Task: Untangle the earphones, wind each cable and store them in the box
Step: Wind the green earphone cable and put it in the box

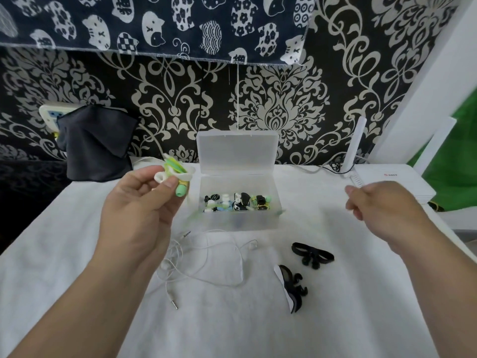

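Left hand (139, 200) raised above the table (258, 326), thumb and curled fingers pinching the green earphones (175, 171). Most of the cable sat in a flat coil at the fingertips, its long axis running left-right, with one green earbud hanging below the thumb.

A loose green tail (192, 215) dropped from the coil, down and to the right, toward the front wall of the clear plastic box (240, 223). It was motion-blurred past that.

Right hand (379, 202) was held out well to the right of the box, fingers curled inward. It possibly pinched the far end of that tail, but the cord was too thin and smeared there to tell.

The box stood open with its lid upright, other earphones already inside. It lay just right of the left hand and slightly beyond it, so the left hand was much the nearer of the two.

Judgement: winding was not finished. The tail needed taking up onto the coil before a short carry rightward over the box rim.

A white earphone set (206, 254) lay loose and unwound on the cloth in front of the box. Two wound black sets (312, 253) lay to its right.
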{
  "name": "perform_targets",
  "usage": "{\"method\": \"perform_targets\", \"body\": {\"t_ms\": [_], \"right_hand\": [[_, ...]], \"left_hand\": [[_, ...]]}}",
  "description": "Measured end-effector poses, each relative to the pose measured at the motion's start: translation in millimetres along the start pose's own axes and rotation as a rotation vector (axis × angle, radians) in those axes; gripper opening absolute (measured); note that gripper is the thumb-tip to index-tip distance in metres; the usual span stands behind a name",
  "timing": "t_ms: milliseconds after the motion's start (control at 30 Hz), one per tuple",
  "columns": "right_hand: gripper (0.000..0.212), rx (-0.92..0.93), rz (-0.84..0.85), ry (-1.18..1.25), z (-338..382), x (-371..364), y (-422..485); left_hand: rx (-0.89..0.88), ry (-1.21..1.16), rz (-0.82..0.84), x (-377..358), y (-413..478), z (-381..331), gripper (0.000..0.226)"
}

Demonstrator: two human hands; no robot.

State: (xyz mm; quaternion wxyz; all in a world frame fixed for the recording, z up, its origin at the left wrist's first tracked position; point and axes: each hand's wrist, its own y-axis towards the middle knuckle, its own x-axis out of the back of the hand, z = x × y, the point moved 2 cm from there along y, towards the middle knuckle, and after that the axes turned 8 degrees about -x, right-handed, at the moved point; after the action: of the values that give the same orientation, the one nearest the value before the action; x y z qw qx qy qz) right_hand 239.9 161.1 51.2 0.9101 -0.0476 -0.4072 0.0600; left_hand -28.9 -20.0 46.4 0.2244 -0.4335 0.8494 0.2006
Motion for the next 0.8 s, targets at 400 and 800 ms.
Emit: {"method": "perform_targets", "body": {"t_ms": [400,800], "right_hand": [[0.037,0.314,0.969,0.522,64,-65,-91],[0.026,0.072,0.491,0.743,54,-38,-55]], "left_hand": [[0.085,-0.044,0.362,-35,-33,3,0.021],[0.128,-0.117,0.041,-16,-13,2,0.023]]}}
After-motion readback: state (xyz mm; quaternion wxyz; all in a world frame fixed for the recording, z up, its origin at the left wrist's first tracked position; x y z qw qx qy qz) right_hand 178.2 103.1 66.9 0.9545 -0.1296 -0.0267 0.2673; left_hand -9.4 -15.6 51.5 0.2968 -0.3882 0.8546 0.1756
